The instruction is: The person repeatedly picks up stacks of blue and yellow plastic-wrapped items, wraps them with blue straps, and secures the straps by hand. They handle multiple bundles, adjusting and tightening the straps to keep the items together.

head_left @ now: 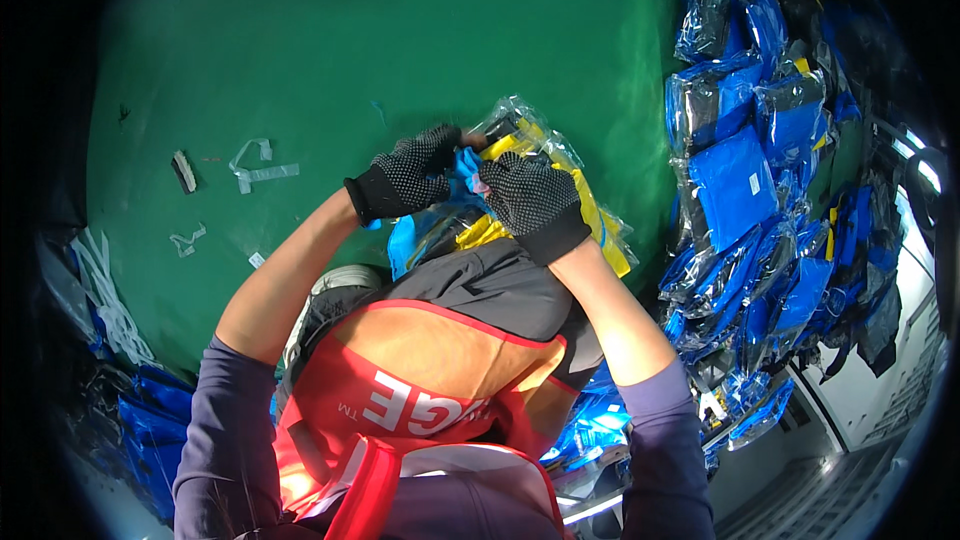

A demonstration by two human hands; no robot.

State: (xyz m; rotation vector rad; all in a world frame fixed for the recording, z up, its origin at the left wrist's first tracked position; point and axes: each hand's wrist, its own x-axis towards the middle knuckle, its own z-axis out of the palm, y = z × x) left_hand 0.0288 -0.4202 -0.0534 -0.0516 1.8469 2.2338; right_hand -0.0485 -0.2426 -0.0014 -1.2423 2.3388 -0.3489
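My left hand (pixel 410 176), in a black knitted glove with pale dots, is closed with its fingertips on a bunched light-blue piece of material (pixel 466 172). Gloved the same way, my right hand (pixel 534 198) pinches at the other side of that piece, close to the left. Under and around both hands lies a clear plastic bag (pixel 562 152), with folded yellow and black material (pixel 592 202) inside or beneath it. More of the light-blue material (pixel 402 244) hangs below my left wrist. The glove backs hide the exact grip.
A heap of clear-bagged blue and black packages (pixel 735 185) runs down the right side. Blue bundles (pixel 155 430) and white straps (pixel 108 305) lie at lower left. On the green floor (pixel 400 30) are a small brush-like piece (pixel 184 172) and clear strip scraps (pixel 262 172).
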